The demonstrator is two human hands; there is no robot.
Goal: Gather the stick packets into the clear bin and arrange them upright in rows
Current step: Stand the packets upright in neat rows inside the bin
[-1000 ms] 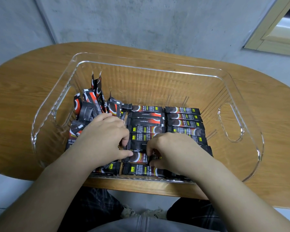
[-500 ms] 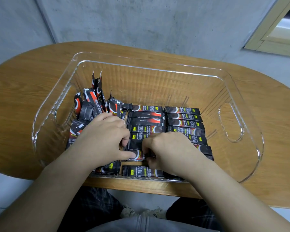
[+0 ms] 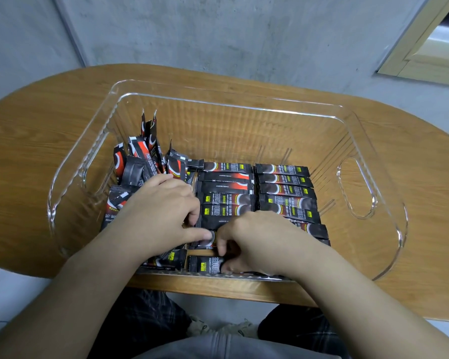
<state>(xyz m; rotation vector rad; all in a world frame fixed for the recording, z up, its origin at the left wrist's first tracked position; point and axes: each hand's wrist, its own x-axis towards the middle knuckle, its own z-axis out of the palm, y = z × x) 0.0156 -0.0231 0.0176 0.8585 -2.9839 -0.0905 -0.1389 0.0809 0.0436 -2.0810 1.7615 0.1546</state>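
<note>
A clear plastic bin (image 3: 381, 255) stands on the wooden table. Inside it, black and red stick packets lie flat in two neat columns (image 3: 283, 189), and a loose jumble of packets (image 3: 140, 161) leans in the left part. Both hands are inside the bin near its front wall. My left hand (image 3: 158, 213) lies over the packets with its thumb and fingers curled on a packet (image 3: 205, 240) at the front of the middle column. My right hand (image 3: 259, 239) pinches the same packet from the right. Another packet (image 3: 205, 265) lies flat just in front of it.
The oval wooden table (image 3: 36, 141) carries the bin alone. The bin's far half shows bare floor, and its right wall has a handle cut-out (image 3: 355, 187). A grey wall rises behind the table, and my knees are under the near edge.
My right hand has shifted left toward my left hand, uncovering packets at the right column's front. The left hand has barely moved.
</note>
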